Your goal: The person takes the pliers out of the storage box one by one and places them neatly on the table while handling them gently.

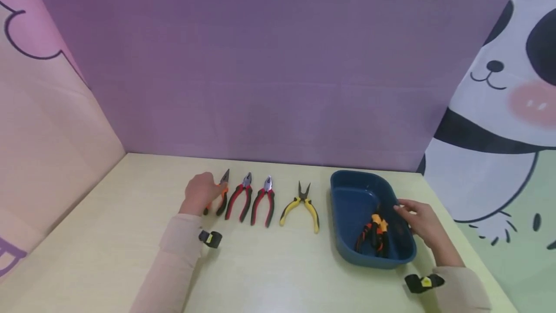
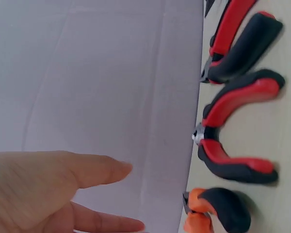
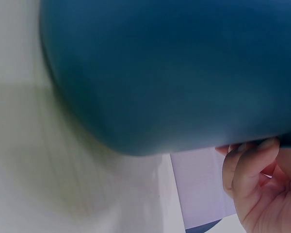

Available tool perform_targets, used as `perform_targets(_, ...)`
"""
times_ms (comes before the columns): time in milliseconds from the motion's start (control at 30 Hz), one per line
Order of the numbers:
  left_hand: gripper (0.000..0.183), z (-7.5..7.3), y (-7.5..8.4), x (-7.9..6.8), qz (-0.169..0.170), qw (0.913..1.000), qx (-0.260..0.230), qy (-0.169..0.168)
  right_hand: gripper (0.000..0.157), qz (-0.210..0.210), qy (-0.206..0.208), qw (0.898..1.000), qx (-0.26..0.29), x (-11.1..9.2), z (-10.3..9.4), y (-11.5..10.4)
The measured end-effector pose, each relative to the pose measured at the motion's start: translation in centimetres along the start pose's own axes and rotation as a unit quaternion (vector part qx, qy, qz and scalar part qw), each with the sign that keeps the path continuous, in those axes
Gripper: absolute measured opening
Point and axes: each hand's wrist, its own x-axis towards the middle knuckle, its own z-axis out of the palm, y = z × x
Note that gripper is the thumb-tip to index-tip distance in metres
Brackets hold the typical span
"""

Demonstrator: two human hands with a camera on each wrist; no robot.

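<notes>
My left hand (image 1: 202,193) is over the left end of a row of pliers, overlapping the orange-and-black needle-nose pliers (image 1: 223,205) in the head view. From the left wrist, its thumb and a finger look straight and spread, with the orange handles (image 2: 229,209) beyond the fingertips. Two red-and-black pliers (image 1: 240,202) (image 1: 263,202) lie alongside, then yellow-and-black needle-nose pliers (image 1: 299,202) with spread handles. On the right, my right hand (image 1: 420,220) grips the side rim of a blue plastic bin (image 1: 354,206), its fingers (image 3: 250,167) bent at the edge.
Inside the bin, orange-and-black and red-and-black pliers (image 1: 374,235) lie together at the near end. A pale tabletop (image 1: 260,269) carries everything. Behind it rises a purple backdrop (image 1: 278,71), with a panda-printed panel (image 1: 491,158) along the right side.
</notes>
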Motion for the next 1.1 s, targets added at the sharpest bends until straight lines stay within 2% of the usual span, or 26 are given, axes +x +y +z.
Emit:
perform_targets(267,0.035,0.1,1.6,-0.3,0.010,0.9993,-0.035,0.009,0.054,0.003,-0.001,1.000,0.005,0.1,0.3,0.1)
perform_targets(433,0.037,0.3,2.7,-0.8,0.020,0.9995,-0.018,0.020,0.054,0.003,-0.002,1.000,0.003,0.0,0.4,0.0)
perform_targets(567,0.046,1.0,3.9,-1.0,0.045,0.9985,-0.005,0.030,0.055,-0.001,0.001,1.000,-0.002,0.1,0.2,0.1)
perform_targets(800,0.034,2.1,6.6,-1.2,0.063,0.9980,0.006,0.000,0.053,0.005,-0.001,1.000,0.013,-0.2,0.5,0.0)
perform_targets(1100,0.032,3.3,9.7,-1.9,0.096,0.9952,-0.008,-0.011,0.051,-0.005,0.008,1.000,0.006,-0.2,0.1,-0.3)
